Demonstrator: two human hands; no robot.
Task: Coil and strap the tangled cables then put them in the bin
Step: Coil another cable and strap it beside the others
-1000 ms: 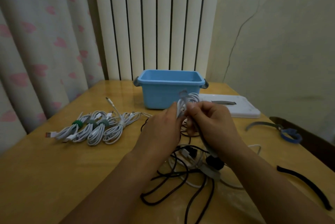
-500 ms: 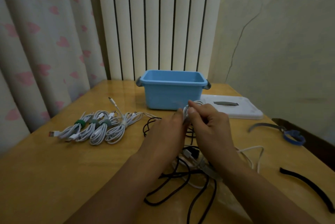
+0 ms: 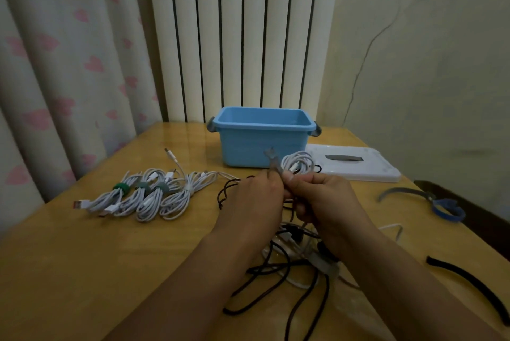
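At the left of the wooden table [image 3: 82,271], in front of a curtain [image 3: 55,78] with pink hearts, four coiled white cables [image 3: 143,197] lie side by side; three carry green or grey-green straps, while the wrap on the rightmost is too pale to make out. Next comes the left hand [image 3: 256,202], its fingers curled and pinching the end of a grey strap [image 3: 273,164] that sticks up between the two hands. Just behind them stands the blue bin [image 3: 262,144], open at the top, against a white ribbed radiator [image 3: 242,37]. The right hand [image 3: 328,202] grips a small white cable coil [image 3: 299,164], whose loops rise above the fingers in front of the bin. Beneath both hands a tangle of black and white cables [image 3: 292,266] sprawls on the table. Further right lies the bin's white lid [image 3: 356,166] (grey handle facing up), flat on the table just beside the bin. Near the right edge lie a grey strap joined to a blue one [image 3: 444,208] and, closer to the viewer, a black strap [image 3: 469,288].
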